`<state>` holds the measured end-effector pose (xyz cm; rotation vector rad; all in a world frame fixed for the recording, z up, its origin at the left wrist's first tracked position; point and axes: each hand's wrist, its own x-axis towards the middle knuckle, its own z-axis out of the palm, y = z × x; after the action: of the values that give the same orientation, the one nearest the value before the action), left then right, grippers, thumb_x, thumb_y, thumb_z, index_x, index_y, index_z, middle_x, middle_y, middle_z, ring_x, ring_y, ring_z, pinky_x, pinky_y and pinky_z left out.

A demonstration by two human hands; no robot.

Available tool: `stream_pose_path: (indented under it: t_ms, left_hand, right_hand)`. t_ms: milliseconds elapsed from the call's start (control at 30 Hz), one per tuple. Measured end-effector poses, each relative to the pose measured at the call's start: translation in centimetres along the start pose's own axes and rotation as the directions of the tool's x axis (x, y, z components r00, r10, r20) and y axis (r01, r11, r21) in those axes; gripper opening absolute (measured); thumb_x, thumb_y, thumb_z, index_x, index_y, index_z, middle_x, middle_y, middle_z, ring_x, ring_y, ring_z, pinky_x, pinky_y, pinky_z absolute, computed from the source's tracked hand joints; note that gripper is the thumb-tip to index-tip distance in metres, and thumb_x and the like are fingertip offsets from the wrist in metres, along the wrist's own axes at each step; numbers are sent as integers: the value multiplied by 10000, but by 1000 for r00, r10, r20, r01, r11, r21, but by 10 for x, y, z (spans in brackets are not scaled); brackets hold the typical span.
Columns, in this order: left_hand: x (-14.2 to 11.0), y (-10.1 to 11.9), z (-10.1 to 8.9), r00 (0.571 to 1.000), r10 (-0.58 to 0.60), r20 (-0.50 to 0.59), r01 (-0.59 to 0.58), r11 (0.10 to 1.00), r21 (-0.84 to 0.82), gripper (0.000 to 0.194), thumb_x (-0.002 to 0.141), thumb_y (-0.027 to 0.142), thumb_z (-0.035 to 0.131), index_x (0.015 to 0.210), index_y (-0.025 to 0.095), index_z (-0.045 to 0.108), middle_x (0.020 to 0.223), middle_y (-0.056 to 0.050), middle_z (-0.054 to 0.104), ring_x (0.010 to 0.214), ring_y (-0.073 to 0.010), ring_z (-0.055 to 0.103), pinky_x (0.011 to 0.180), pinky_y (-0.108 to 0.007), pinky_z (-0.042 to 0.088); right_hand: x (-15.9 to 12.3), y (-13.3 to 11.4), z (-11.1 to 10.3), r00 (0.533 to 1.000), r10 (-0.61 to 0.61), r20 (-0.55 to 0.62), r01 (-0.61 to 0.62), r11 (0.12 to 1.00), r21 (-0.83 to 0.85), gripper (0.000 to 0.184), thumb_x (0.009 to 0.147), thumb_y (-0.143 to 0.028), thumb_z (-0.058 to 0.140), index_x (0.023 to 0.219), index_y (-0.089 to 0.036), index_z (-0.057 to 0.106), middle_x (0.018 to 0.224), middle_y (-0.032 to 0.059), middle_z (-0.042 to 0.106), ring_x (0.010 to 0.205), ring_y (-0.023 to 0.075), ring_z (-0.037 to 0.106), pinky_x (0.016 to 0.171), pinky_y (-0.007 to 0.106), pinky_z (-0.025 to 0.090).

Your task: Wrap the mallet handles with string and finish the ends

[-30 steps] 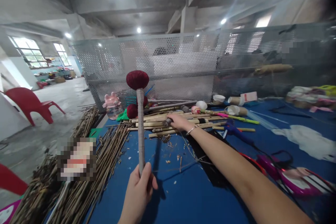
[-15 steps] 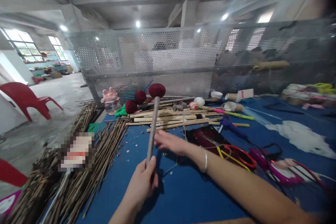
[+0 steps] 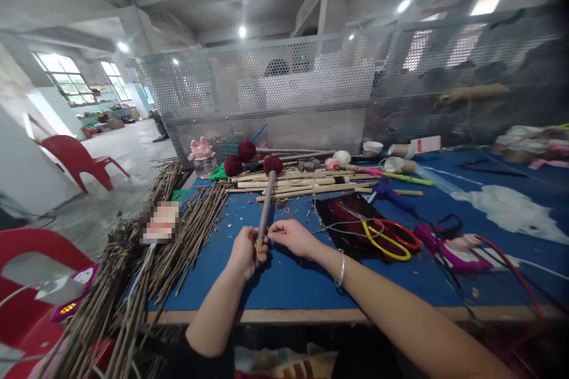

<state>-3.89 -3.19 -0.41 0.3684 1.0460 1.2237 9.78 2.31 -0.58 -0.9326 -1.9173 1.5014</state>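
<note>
In my left hand [image 3: 247,251] is a grey-covered stick [image 3: 267,204], its fingers wrapped around the lower end, where a short tan part shows. A dark red fuzzy ball [image 3: 272,164] tops the stick, which tilts away from me. My right hand [image 3: 291,238] is beside the stick's lower part, thumb and fingertips pinched together; what they hold is too small to make out. Right of that hand, a loose grey cord [image 3: 329,226] runs over scissors [image 3: 386,240] with red and yellow handles, lying on a dark red and black piece [image 3: 344,219].
Two more dark red balls [image 3: 246,151] lie behind, near pale wooden sticks [image 3: 302,183]. Bundled thin twigs [image 3: 195,231] line the table's left side. A blue glue gun [image 3: 391,196], a purple-and-white power strip [image 3: 462,254] and white plastic [image 3: 511,207] are at right. A perforated metal screen [image 3: 222,95] stands behind.
The stick with the ball has come down lower and farther from the camera. My right hand has moved down to the stick's lower end, its fingers going from spread to pinched. The view has shifted.
</note>
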Motion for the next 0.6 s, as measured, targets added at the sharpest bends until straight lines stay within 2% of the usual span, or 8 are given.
stream_pose_path:
  t_ms: [100, 200, 433, 533, 600]
  left_hand:
    - [-2, -2, 2, 1000, 16, 26, -16, 1000, -8, 72, 742, 111, 453, 782, 114, 514, 569, 18, 472, 381, -33, 411, 336, -113, 281]
    - [-4, -4, 0, 998, 34, 46, -35, 999, 16, 147, 683, 18, 514, 800, 105, 534, 565, 23, 491, 399, -24, 448, 375, -100, 337]
    - [-7, -6, -1, 994, -41, 105, 29, 992, 120, 143, 777, 105, 605, 914, 117, 562, 645, -17, 593, 496, -79, 583, 475, -168, 490]
    - [-10, -4, 9, 995, 6, 100, -12, 998, 54, 123, 829, 111, 559, 952, 123, 552, 687, -15, 605, 496, -68, 585, 484, -170, 507]
    - [-12, -3, 17, 995, 22, 96, -21, 1000, -8, 121, 862, 105, 511, 978, 118, 545, 691, -17, 606, 504, -62, 590, 500, -163, 514]
  right_hand:
    - [0, 7, -4, 999, 25, -42, -26, 999, -24, 171, 681, -304, 633, 681, -134, 618, 561, -27, 545, 520, 79, 402, 523, 219, 295]
    - [1, 9, -9, 998, 52, -38, -51, 998, 23, 195, 647, -311, 659, 670, -121, 622, 538, -38, 510, 514, 72, 379, 513, 220, 266]
    - [-2, 4, -18, 994, 54, 93, -73, 975, 212, 272, 593, -339, 730, 694, -108, 630, 633, 5, 612, 593, 92, 501, 591, 226, 352]
    - [-1, 4, -24, 998, 46, 45, -56, 968, 246, 275, 597, -344, 742, 674, -115, 611, 618, -1, 612, 566, 79, 498, 558, 212, 352]
    - [0, 4, -29, 997, 78, 9, -78, 964, 253, 274, 619, -352, 731, 671, -125, 586, 567, -29, 575, 470, 48, 423, 466, 193, 296]
